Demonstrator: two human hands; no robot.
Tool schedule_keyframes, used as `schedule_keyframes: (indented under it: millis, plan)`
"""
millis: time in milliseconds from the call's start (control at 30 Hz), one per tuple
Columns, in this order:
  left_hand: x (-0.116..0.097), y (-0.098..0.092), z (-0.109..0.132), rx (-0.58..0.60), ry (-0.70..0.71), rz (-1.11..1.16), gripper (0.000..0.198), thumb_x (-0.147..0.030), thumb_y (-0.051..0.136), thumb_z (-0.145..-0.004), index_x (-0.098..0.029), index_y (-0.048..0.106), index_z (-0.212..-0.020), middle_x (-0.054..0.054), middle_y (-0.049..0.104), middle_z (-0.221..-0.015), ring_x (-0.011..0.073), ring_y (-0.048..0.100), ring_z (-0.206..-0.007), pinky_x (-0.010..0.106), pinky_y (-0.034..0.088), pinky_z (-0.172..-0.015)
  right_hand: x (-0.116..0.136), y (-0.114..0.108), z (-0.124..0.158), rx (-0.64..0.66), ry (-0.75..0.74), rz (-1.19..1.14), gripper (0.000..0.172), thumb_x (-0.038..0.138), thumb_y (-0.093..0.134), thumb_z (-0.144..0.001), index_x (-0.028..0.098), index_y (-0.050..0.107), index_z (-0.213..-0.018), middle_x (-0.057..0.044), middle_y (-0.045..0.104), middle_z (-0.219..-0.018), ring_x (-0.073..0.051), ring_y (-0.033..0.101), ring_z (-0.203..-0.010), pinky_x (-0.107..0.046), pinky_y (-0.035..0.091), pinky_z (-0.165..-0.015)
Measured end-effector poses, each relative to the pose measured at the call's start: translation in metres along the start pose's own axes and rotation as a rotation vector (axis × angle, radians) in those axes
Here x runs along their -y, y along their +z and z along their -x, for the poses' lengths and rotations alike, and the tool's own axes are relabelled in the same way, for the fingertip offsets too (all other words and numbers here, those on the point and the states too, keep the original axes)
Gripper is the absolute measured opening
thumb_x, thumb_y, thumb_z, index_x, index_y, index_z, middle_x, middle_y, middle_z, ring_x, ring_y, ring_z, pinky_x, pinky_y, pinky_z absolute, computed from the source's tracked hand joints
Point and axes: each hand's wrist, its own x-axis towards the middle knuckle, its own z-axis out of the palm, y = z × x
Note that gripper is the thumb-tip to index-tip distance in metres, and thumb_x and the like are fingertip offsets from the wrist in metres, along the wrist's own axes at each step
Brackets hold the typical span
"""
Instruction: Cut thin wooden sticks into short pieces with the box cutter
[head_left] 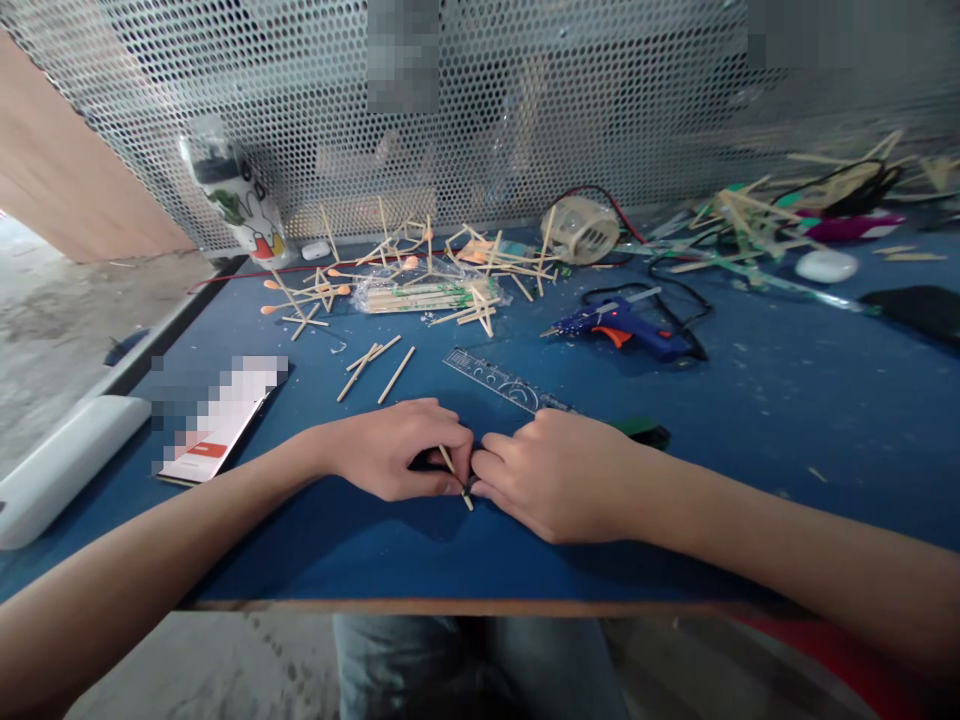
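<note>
My left hand (409, 450) pinches a thin wooden stick (447, 459), which slants down toward the table's front edge. Fingers curled, my right hand (551, 475) meets it at the stick's lower end. Something small and dark shows at that spot, too hidden to name. By my right wrist lies a green and black object (645, 432), partly covered by the arm. A clear ruler (495, 382) runs from behind my right hand toward the back left. Several short loose sticks (396, 374) rest just beyond my left hand.
Behind the hands lie a blue glue gun (645, 330), a bagged bundle of sticks (420, 296) and stick pieces with orange tips (337, 290). A phone (225, 420) and white case (71, 465) are at left. A bottle (236, 200) leans on the perforated metal screen (465, 130).
</note>
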Motion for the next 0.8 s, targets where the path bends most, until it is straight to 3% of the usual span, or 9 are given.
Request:
schedule_keyframes:
  millis: [400, 667, 800]
  plan:
    - [-0.001, 0.0, -0.001, 0.019, 0.003, -0.022, 0.008, -0.019, 0.07, -0.097, -0.02, 0.063, -0.093, 0.001, 0.074, -0.093, 0.0163, 0.064, -0.088, 0.031, 0.038, -0.09, 0.001, -0.004, -0.003, 0.147, 0.0, 0.013, 0.02, 0.031, 0.046, -0.107, 0.024, 0.063, -0.104, 0.0, 0.071, -0.082, -0.021, 0.061, -0.055, -0.038, 0.013, -0.049]
    - [-0.002, -0.002, -0.001, 0.025, -0.006, -0.034, 0.008, -0.02, 0.069, -0.098, -0.02, 0.063, -0.091, 0.001, 0.073, -0.09, 0.0173, 0.064, -0.088, 0.033, 0.04, -0.089, 0.01, -0.005, 0.001, 0.096, -0.001, 0.011, 0.026, 0.033, 0.043, -0.109, 0.022, 0.063, -0.096, -0.001, 0.069, -0.074, -0.02, 0.061, -0.054, -0.038, 0.013, -0.05]
    - [-0.001, -0.001, -0.001, 0.027, -0.001, -0.026, 0.007, -0.021, 0.068, -0.099, -0.02, 0.064, -0.094, 0.002, 0.074, -0.091, 0.0176, 0.064, -0.088, 0.035, 0.04, -0.09, 0.0, -0.003, 0.002, 0.047, -0.082, 0.008, 0.03, 0.038, 0.042, -0.11, 0.023, 0.062, -0.094, 0.001, 0.068, -0.073, -0.02, 0.06, -0.052, -0.038, 0.011, -0.051]
